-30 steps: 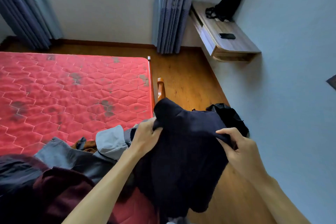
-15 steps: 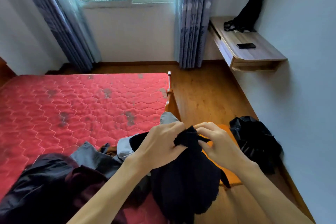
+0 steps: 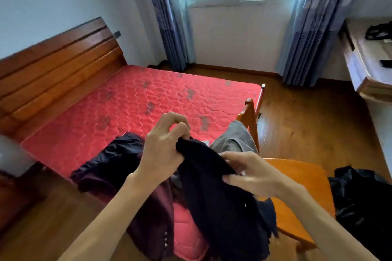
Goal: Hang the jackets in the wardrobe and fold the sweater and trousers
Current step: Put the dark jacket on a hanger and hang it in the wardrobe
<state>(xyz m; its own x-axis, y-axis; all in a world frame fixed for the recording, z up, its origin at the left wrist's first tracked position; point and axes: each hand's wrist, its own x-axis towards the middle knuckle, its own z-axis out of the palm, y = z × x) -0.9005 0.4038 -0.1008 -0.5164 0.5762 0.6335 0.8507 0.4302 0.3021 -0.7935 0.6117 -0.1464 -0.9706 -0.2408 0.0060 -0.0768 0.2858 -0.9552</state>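
Note:
A dark navy knitted sweater [image 3: 220, 203] hangs in front of me over the near corner of the bed. My left hand [image 3: 163, 146] pinches its top edge between thumb and fingers. My right hand [image 3: 250, 174] grips the fabric a little lower and to the right. Beneath them a maroon jacket [image 3: 152, 214] and a black jacket [image 3: 118, 154] lie heaped on the red mattress [image 3: 131, 104]. Grey trousers [image 3: 235, 137] drape over the bed's near right corner. No wardrobe is in view.
An orange wooden chair [image 3: 297, 178] stands at the bed's corner on my right, with a black garment or bag [image 3: 360, 199] on the floor beyond it. A wall desk [image 3: 367, 65] is at the right, the wooden headboard [image 3: 55, 65] at the left, curtains and window ahead.
The view has swung left and up, bringing in the headboard. My hands came together from a wide spread hold and now bunch the sweater's top edge close together.

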